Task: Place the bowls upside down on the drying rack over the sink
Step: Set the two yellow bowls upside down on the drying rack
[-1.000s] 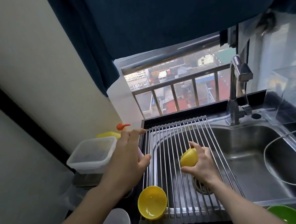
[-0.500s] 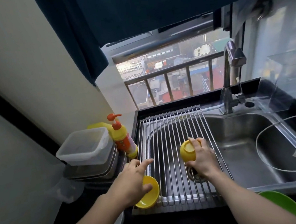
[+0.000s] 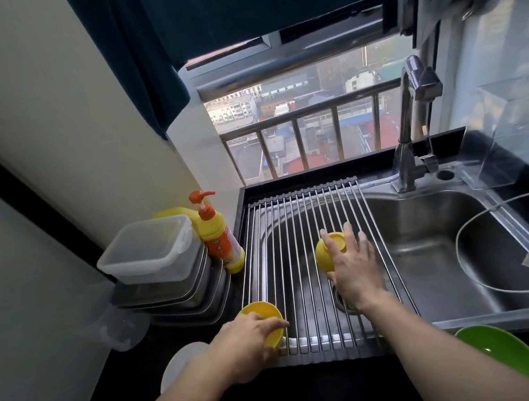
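Nearest, at the front edge of the counter, a green bowl (image 3: 502,357) sits right of the rack and a pale bowl (image 3: 180,363) sits left, half hidden by the left forearm; both wait their turn. The left hand (image 3: 246,344) grips a yellow bowl (image 3: 263,318) at the front left corner of the drying rack (image 3: 297,229), fingers curled over its near rim, thumb hidden. That bowl is mouth up and tilted, partly off the rack's edge; it could slip down onto the counter if the grip loosens during the flip.

Farther in, mid-rack, the right hand (image 3: 354,266) holds a small yellow bowl (image 3: 328,250) on its side, foot ring towards the window, fingers spread over its back. It is not yet mouth down; let go now, it would likely roll along the bars, or wedge a rim between two of them over the sink (image 3: 447,243).

Beyond stand a soap bottle (image 3: 219,236), stacked containers (image 3: 160,264) and the tap (image 3: 414,120).
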